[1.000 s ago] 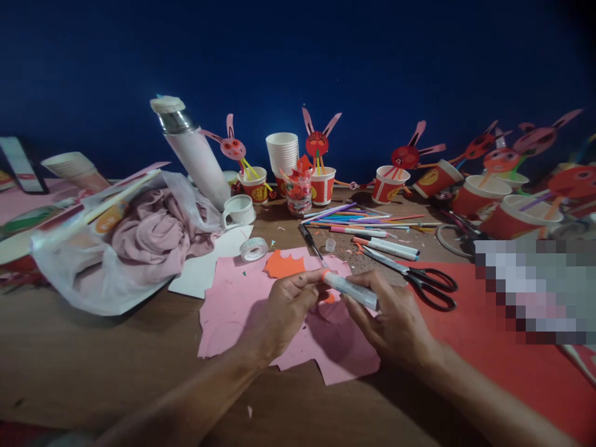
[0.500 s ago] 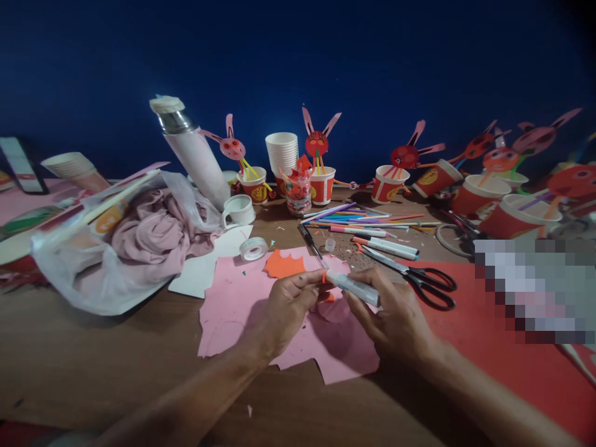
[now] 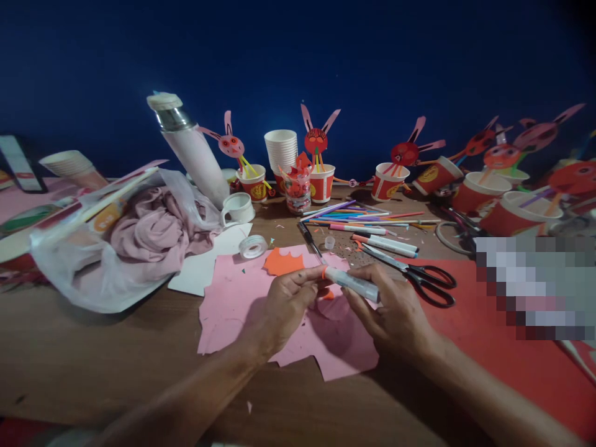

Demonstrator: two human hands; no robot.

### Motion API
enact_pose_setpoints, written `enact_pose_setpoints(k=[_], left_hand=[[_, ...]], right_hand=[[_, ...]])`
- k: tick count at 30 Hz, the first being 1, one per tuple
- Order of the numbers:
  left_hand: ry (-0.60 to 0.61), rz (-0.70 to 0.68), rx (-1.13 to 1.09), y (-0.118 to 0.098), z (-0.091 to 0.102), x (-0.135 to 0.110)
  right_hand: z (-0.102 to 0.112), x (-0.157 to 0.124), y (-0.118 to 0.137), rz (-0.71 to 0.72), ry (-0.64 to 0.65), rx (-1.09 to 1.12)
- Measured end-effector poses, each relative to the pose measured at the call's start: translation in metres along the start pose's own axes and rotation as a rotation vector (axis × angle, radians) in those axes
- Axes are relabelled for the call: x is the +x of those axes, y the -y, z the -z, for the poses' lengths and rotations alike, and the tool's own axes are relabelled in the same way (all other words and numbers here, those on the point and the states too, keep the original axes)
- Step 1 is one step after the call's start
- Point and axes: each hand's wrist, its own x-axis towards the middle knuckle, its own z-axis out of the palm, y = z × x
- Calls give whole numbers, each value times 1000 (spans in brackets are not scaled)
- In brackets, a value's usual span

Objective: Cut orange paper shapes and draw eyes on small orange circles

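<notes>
My right hand point(image 3: 400, 310) grips a whitish translucent glue stick point(image 3: 354, 285), its tip pointing left. At that tip, a small orange paper piece point(image 3: 324, 272) is pinched between the fingertips of my left hand point(image 3: 288, 304); tip and paper appear to touch. Both hands hover over a ragged pink paper sheet point(image 3: 228, 310). On the sheet, an orange paper scrap point(image 3: 284, 263) lies beyond my left hand, and another orange bit point(image 3: 328, 295) shows between the hands. A small clear cap point(image 3: 329, 242) stands behind the glue stick.
Black-handled scissors point(image 3: 431, 282) rest by red paper point(image 3: 493, 347) on the right. Markers point(image 3: 386, 246), drinking straws point(image 3: 354, 214) and a tape roll point(image 3: 253, 246) lie behind. Paper cups with rabbit figures point(image 3: 321, 183) line the back. Left are a plastic bag point(image 3: 107, 292) and a flask point(image 3: 195, 158).
The hands keep almost the same pose, with the glue stick still against the small orange paper piece. The whole view has shifted up very slightly.
</notes>
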Motion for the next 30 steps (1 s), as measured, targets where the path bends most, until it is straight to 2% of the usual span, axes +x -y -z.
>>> enact_pose_setpoints(k=[7,14,17,24,27,30], left_hand=[[-42,1,76,0,0,0],[-12,-9,-49,-6,-6,-1],[22,18,-64,-5,-4,-2],[-42,75,-101,-14,-10,-2],[-9,73,-95,-15,-10,-2],[33,77,-89,-14,-9,-3]], right_hand=[[-5,-5,3,13,62,34],[-4,-4,5,12,48,107],[0,-1,7,-86,59,165],[1,3,5,-493,93,442],[1,4,2,-538,65,517],[3,3,0,-499,30,427]])
